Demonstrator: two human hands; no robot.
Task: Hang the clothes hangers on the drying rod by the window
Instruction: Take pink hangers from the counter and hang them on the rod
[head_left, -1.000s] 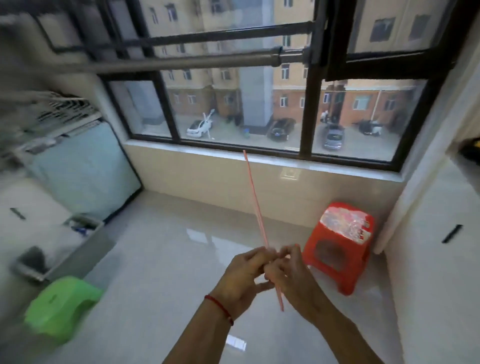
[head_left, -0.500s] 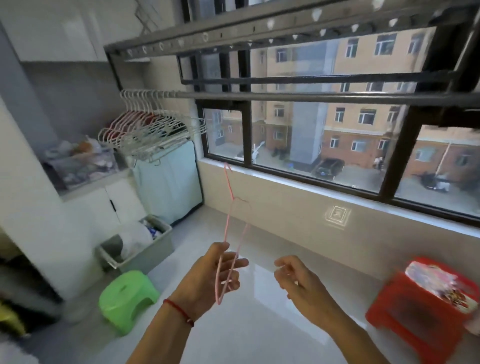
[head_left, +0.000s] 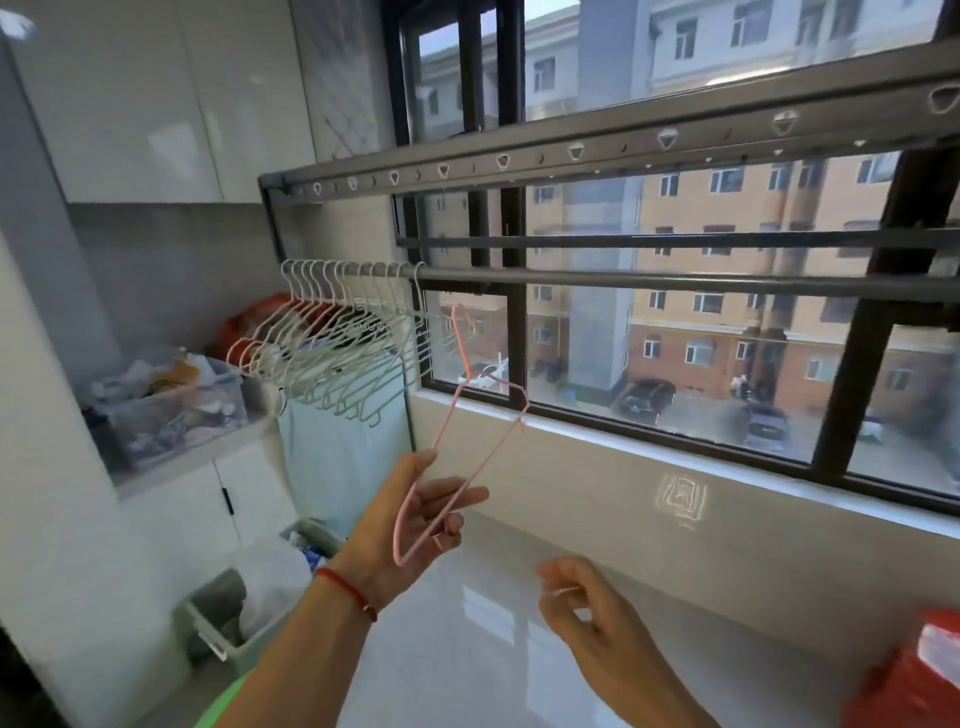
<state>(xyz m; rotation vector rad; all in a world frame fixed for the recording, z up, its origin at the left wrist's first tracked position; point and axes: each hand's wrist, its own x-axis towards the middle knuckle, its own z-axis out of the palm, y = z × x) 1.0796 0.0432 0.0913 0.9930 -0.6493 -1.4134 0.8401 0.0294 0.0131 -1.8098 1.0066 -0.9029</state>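
Observation:
My left hand (head_left: 410, 525) holds a thin pink wire hanger (head_left: 470, 415) by its lower corner, with the hook pointing up toward the window. The hanger's hook sits below and just right of the grey drying rod (head_left: 649, 280), which runs across the window. Several white and pink hangers (head_left: 337, 343) hang bunched at the rod's left end. My right hand (head_left: 587, 618) is lower and to the right, fingers loosely curled, holding nothing.
A perforated grey rack bar (head_left: 571, 150) runs above the rod. A clear bin of clutter (head_left: 171, 405) sits on a white cabinet at left. A grey tub (head_left: 244, 618) stands on the floor; a red stool (head_left: 914, 675) is at lower right.
My view has swung left and up toward the rod. My right hand let go of the hanger and dropped away. My left hand raised the hanger toward the rod.

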